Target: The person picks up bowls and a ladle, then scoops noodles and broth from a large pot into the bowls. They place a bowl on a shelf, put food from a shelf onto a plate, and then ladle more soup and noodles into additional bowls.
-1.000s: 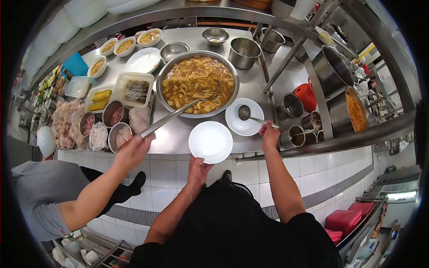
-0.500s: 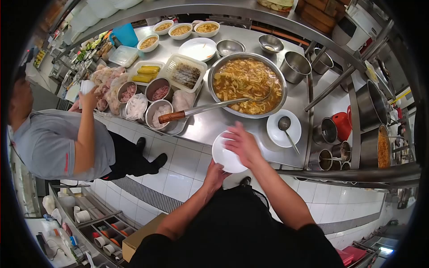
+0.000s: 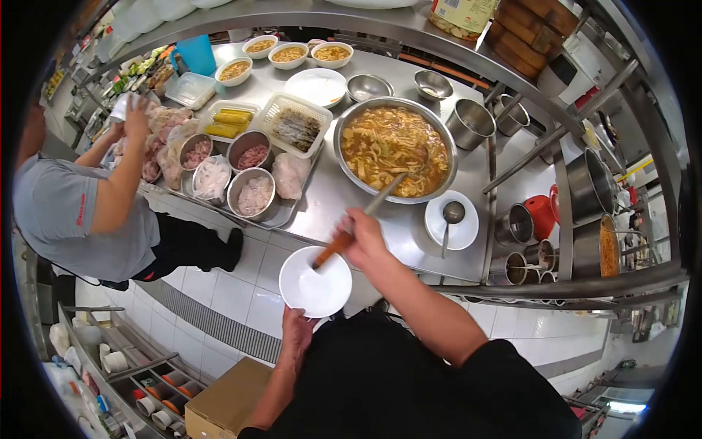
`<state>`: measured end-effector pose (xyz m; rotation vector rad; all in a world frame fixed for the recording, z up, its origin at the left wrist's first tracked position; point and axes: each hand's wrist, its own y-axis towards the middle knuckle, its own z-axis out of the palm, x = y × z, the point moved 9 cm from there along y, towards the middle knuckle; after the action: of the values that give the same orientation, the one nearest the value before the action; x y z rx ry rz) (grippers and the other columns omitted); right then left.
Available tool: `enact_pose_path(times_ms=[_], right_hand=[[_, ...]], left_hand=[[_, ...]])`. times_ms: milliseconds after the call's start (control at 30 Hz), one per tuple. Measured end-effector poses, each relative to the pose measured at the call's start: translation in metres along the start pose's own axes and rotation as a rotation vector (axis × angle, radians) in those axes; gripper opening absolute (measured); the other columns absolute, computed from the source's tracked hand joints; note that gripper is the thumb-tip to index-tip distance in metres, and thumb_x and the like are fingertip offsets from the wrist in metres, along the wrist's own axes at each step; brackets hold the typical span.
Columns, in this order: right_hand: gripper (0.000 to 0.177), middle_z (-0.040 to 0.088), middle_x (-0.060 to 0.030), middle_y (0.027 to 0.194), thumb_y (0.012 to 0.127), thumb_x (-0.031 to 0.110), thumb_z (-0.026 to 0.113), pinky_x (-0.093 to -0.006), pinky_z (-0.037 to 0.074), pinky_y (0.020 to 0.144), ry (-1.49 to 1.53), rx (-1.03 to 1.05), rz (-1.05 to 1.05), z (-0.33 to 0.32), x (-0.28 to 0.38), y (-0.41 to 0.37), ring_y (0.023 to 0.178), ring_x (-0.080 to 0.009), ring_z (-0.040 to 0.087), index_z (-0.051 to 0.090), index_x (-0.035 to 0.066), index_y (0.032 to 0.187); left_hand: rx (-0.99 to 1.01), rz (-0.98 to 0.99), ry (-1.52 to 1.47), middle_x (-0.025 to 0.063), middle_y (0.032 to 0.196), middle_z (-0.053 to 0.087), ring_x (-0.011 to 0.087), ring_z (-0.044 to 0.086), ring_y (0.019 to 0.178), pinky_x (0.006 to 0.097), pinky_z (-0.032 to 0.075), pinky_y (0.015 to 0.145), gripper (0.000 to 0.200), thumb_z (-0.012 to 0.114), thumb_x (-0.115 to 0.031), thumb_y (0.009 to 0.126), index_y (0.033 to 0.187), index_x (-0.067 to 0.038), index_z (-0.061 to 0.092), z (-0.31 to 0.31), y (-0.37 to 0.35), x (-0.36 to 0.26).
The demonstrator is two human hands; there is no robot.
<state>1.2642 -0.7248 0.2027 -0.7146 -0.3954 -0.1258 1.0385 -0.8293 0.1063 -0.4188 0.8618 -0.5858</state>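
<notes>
My left hand [image 3: 297, 331] is closed on the near rim of a white bowl [image 3: 303, 289], which has nothing in it and is tilted toward me. My right hand [image 3: 364, 238] grips a long ladle [image 3: 384, 192] by its shaft, close above the wooden handle. The handle's end hangs over the bowl, and the ladle's head is sunk out of sight in the soup. A wide steel basin [image 3: 341, 164] holds this thick brown soup [image 3: 387, 139] with pale strips in it. Right of the basin, a white plate [image 3: 468, 238] carries a small dark ladle [image 3: 453, 213].
Several filled bowls [image 3: 289, 54] line the counter's back. Left stand steel pots of meat [image 3: 251, 194], a basket of shrimp [image 3: 296, 121] and a tray of yellow food [image 3: 231, 121]. A person in a grey shirt [image 3: 80, 212] works at the left. A steel rail [image 3: 556, 282] runs right.
My right hand has left the bowl and taken hold of the ladle, whose handle has swung toward me. The bowl in my left hand has moved left and lower.
</notes>
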Motion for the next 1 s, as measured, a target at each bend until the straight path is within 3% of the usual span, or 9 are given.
enact_pose_path(times_ms=[133,200,333,433,567,800,1000], right_hand=[[0.025,0.045,-0.0029,0.073,0.089,0.01,0.06,-0.028,0.04,0.043,-0.417,-0.242,-0.091,-0.068,0.079,-0.07,0.054,-0.0127,0.045,0.041,0.011,0.105],[0.022,0.046,-0.0025,0.076,0.09,0.009,0.057,-0.0261,0.039,0.041,-0.581,-0.199,-0.088,-0.078,0.108,-0.084,0.054,-0.0122,0.046,0.04,0.008,0.104],[0.022,0.047,-0.0026,0.074,0.089,0.006,0.057,-0.0247,0.038,0.04,-0.594,-0.092,-0.015,-0.087,0.143,-0.089,0.051,-0.0102,0.044,0.041,0.006,0.104],[0.013,0.049,-0.0018,0.075,0.091,0.005,0.052,-0.0184,0.033,0.036,-0.436,-0.02,0.028,-0.078,0.151,-0.109,0.047,-0.0037,0.04,0.044,0.008,0.1],[0.016,0.05,-0.0017,0.073,0.09,0.007,0.055,-0.0199,0.035,0.037,-0.406,-0.05,0.034,-0.072,0.171,-0.131,0.048,-0.0047,0.043,0.041,0.009,0.099],[0.011,0.051,-0.0018,0.072,0.093,0.011,0.053,-0.0196,0.035,0.034,-0.248,0.049,0.092,-0.058,0.188,-0.15,0.045,-0.0051,0.043,0.042,0.012,0.094],[0.007,0.051,-0.0012,0.07,0.095,0.015,0.05,-0.0199,0.035,0.032,-0.304,0.08,0.069,-0.037,0.206,-0.169,0.042,-0.005,0.042,0.044,0.011,0.094]], left_hand=[[0.064,0.023,0.044,0.0146,0.133,0.046,0.0337,0.051,0.119,0.0535,0.047,0.094,0.071,0.05,-0.011,0.074,0.142,-0.012,0.03,0.022,0.019,-0.013],[0.098,0.02,0.099,0.0143,0.137,0.043,0.0353,0.047,0.123,0.0548,0.043,0.097,0.071,0.051,-0.018,0.074,0.142,-0.011,0.03,0.046,0.029,-0.02],[0.208,0.003,0.09,0.0137,0.135,0.044,0.0318,0.051,0.119,0.0503,0.048,0.091,0.068,0.047,-0.014,0.076,0.142,-0.012,0.031,0.094,0.045,-0.03],[0.265,0.035,0.087,0.013,0.136,0.045,0.0311,0.052,0.117,0.0482,0.049,0.09,0.068,0.048,-0.017,0.077,0.142,-0.012,0.031,0.12,0.054,-0.04],[0.23,0.052,0.064,0.0137,0.135,0.046,0.0301,0.054,0.116,0.0443,0.051,0.089,0.065,0.048,-0.018,0.079,0.141,-0.01,0.031,0.126,0.066,-0.049],[0.239,0.155,0.025,0.0139,0.135,0.045,0.0304,0.053,0.116,0.046,0.051,0.09,0.06,0.046,-0.016,0.083,0.141,-0.01,0.031,0.145,0.08,-0.079],[0.25,0.23,0.026,0.0147,0.135,0.043,0.0326,0.051,0.119,0.0492,0.049,0.095,0.06,0.049,-0.021,0.085,0.141,-0.011,0.029,0.169,0.087,-0.107]])
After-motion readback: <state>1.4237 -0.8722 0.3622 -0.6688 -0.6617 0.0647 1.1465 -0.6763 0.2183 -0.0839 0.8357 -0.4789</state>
